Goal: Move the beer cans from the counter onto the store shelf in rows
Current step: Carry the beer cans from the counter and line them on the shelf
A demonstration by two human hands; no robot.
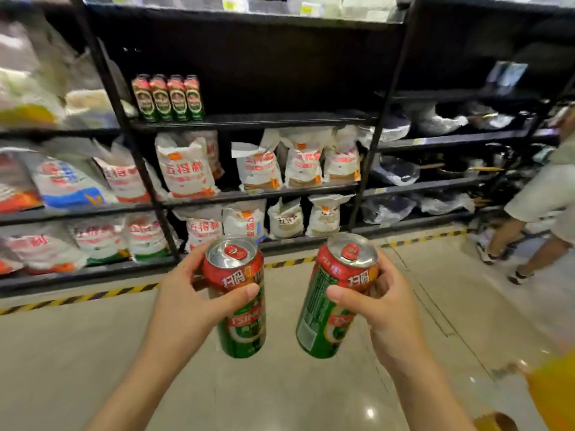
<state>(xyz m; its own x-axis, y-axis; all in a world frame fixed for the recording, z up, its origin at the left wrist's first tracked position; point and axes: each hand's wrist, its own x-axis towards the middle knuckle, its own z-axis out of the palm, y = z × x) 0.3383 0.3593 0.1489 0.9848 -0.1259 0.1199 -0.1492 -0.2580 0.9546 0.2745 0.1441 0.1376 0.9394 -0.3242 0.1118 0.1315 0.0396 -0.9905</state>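
Observation:
I hold one green and red beer can in each hand, both upright and in front of me above the floor. My left hand [189, 293] grips the left beer can [241, 318] by its red top band. My right hand [378, 303] grips the right beer can [323, 318], which tilts slightly left. Several matching cans [169, 98] stand in a row at the left end of the black store shelf [264, 119], which is bare to their right. The counter is out of view.
White flour bags [186, 166] fill the two lower shelves. Black uprights [124, 126] frame the shelf bay. Wrapped pans [401, 172] sit on the right-hand shelves. A person [535, 200] in light shorts stands at the right. Yellow-black tape [77, 297] runs along the floor.

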